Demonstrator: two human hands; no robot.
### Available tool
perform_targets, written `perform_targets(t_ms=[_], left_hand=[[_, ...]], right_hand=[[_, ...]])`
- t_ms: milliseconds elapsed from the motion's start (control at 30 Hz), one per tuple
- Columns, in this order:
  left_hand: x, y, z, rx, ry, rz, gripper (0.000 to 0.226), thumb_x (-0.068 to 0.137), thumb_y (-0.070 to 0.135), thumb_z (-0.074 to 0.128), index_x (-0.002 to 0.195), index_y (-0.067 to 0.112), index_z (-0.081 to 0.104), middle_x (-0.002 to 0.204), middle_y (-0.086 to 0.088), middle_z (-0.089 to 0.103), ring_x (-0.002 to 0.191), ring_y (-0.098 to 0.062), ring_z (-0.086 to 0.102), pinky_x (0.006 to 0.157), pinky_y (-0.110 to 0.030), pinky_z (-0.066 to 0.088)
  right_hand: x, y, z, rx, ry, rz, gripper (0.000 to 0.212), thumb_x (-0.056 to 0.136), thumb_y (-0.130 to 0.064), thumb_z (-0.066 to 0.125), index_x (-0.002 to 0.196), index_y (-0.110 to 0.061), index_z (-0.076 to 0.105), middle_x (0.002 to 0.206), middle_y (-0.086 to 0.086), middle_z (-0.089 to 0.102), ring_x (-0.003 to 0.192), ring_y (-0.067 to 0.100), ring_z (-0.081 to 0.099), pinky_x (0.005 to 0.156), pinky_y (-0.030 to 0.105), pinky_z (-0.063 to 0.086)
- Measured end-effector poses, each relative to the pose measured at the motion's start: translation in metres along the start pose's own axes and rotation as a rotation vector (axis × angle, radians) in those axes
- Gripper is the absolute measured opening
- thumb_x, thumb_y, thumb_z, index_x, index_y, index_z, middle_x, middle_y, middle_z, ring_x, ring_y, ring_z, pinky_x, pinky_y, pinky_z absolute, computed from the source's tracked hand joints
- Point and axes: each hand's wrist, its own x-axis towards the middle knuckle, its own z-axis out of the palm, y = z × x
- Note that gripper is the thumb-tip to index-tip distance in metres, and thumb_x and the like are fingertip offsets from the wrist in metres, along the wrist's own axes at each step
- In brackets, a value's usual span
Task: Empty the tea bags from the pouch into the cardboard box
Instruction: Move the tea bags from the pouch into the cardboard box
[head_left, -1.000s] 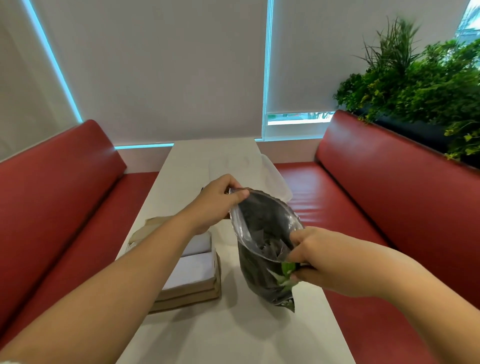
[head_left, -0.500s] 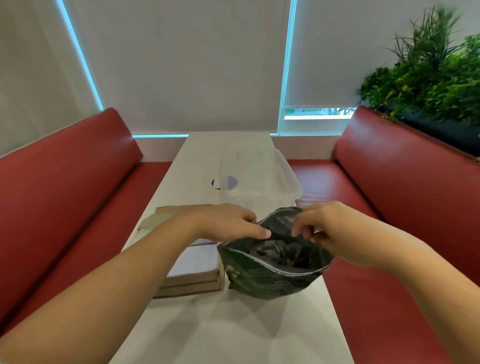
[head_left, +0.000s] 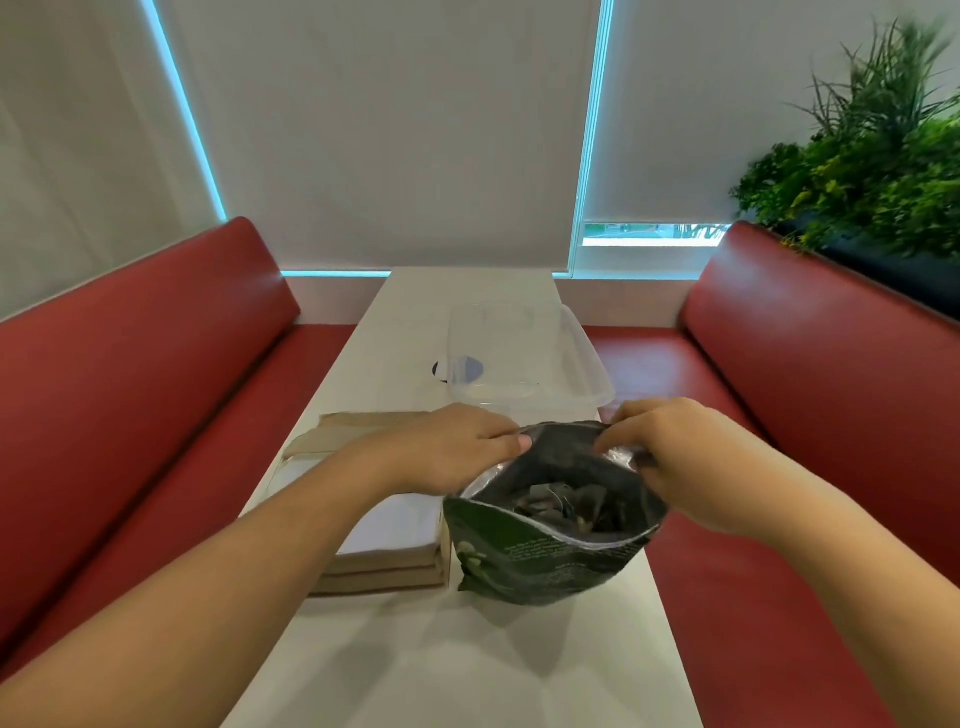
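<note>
A dark green pouch (head_left: 540, 564) with a silver lining stands upright on the white table (head_left: 441, 665), its mouth pulled wide. Several tea bags (head_left: 563, 506) lie inside it. My left hand (head_left: 457, 447) pinches the far left rim of the mouth. My right hand (head_left: 675, 457) pinches the far right rim. The open cardboard box (head_left: 379, 561), brown with a white inside, sits just left of the pouch, partly hidden under my left forearm.
A clear plastic tub (head_left: 524, 364) stands on the table beyond the pouch, with a small dark round thing (head_left: 441, 370) at its left. Red bench seats (head_left: 135, 374) flank the table on both sides. Green plants (head_left: 872, 171) rise behind the right bench.
The pouch has gone from tilted and lifted to standing upright on the table. Both hands now hold its rim at the far side, spreading the mouth.
</note>
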Motion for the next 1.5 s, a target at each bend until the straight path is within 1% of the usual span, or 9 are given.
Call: perform_targets(t_ms=[100,233,367,467,633,833,933,1133,1500], left_hand=[[0.003,-0.001,-0.014,-0.029,0.008,0.032,0.034,0.097,0.048,0.034,0.089,0.028,0.061,0.089,0.005,0.062,0.086,-0.015,0.057,0.071,-0.023,0.039],[-0.004,0.003,-0.053,0.072,0.041,0.016,0.042,0.096,0.049,0.036,0.114,0.021,0.062,0.104,0.001,0.065,0.096,-0.017,0.058,0.088,-0.033,0.045],[-0.020,0.010,-0.099,0.141,0.111,-0.033,0.044,0.095,0.049,0.039,0.125,0.024,0.059,0.120,0.006,0.060,0.109,-0.014,0.053,0.096,-0.030,0.038],[-0.034,0.005,-0.143,0.183,0.220,-0.089,0.042,0.094,0.049,0.041,0.116,0.021,0.062,0.114,0.005,0.062,0.107,-0.016,0.054,0.090,-0.029,0.038],[-0.036,-0.041,-0.191,0.201,0.388,-0.158,0.028,0.093,0.044,0.048,0.104,0.026,0.066,0.086,0.006,0.061,0.087,-0.015,0.052,0.073,-0.026,0.035],[-0.023,-0.113,-0.210,0.233,0.447,-0.163,0.033,0.095,0.038,0.049,0.111,0.016,0.068,0.084,-0.001,0.063,0.087,-0.020,0.056,0.072,-0.028,0.036],[-0.012,-0.147,-0.213,0.215,0.417,-0.168,0.034,0.096,0.037,0.048,0.119,0.018,0.065,0.103,-0.005,0.068,0.095,-0.021,0.059,0.080,-0.029,0.042],[0.027,-0.219,-0.193,0.227,0.591,-0.065,0.031,0.096,0.037,0.044,0.100,0.020,0.071,0.094,0.001,0.069,0.087,-0.019,0.061,0.076,-0.034,0.047],[0.081,-0.294,-0.104,0.195,0.739,-0.009,0.032,0.097,0.037,0.040,0.112,0.029,0.066,0.104,0.007,0.072,0.091,-0.019,0.066,0.075,-0.037,0.053]], right_hand=[[0.011,0.002,-0.016,0.064,-0.008,-0.017,0.051,0.081,0.003,0.046,0.114,-0.030,0.066,0.114,-0.015,0.063,0.092,0.002,0.057,0.078,0.019,0.043],[0.026,-0.006,-0.052,0.210,0.044,-0.008,0.046,0.083,0.003,0.044,0.105,-0.027,0.071,0.057,-0.027,0.046,0.055,-0.022,0.047,0.055,0.003,0.036],[0.052,-0.019,-0.084,0.313,0.132,-0.029,0.039,0.085,0.000,0.044,0.091,-0.023,0.075,0.034,-0.024,0.047,0.038,0.003,0.042,0.041,0.012,0.033],[0.081,-0.041,-0.110,0.384,0.206,-0.073,0.037,0.087,0.001,0.043,0.090,-0.017,0.075,0.030,-0.023,0.044,0.036,0.000,0.044,0.037,0.011,0.031],[0.142,-0.082,-0.110,0.498,0.223,-0.098,0.043,0.088,0.003,0.036,0.100,-0.014,0.074,0.071,-0.007,0.063,0.048,0.009,0.045,0.034,0.008,0.032],[0.212,-0.117,-0.059,0.532,0.346,-0.090,0.044,0.089,0.002,0.036,0.104,-0.019,0.072,0.100,0.000,0.060,0.062,0.025,0.061,0.053,0.034,0.054],[0.243,-0.130,-0.027,0.542,0.405,-0.067,0.040,0.092,0.001,0.037,0.109,-0.014,0.070,0.117,0.004,0.061,0.088,0.022,0.061,0.072,0.031,0.055],[0.286,-0.139,0.037,0.399,0.498,-0.034,0.038,0.094,0.001,0.040,0.120,-0.011,0.064,0.117,0.006,0.060,0.103,0.020,0.055,0.088,0.019,0.043],[0.298,-0.121,0.134,0.336,0.382,-0.022,0.041,0.085,0.007,0.052,0.124,-0.004,0.060,0.127,0.013,0.058,0.114,0.030,0.055,0.099,0.019,0.034]])
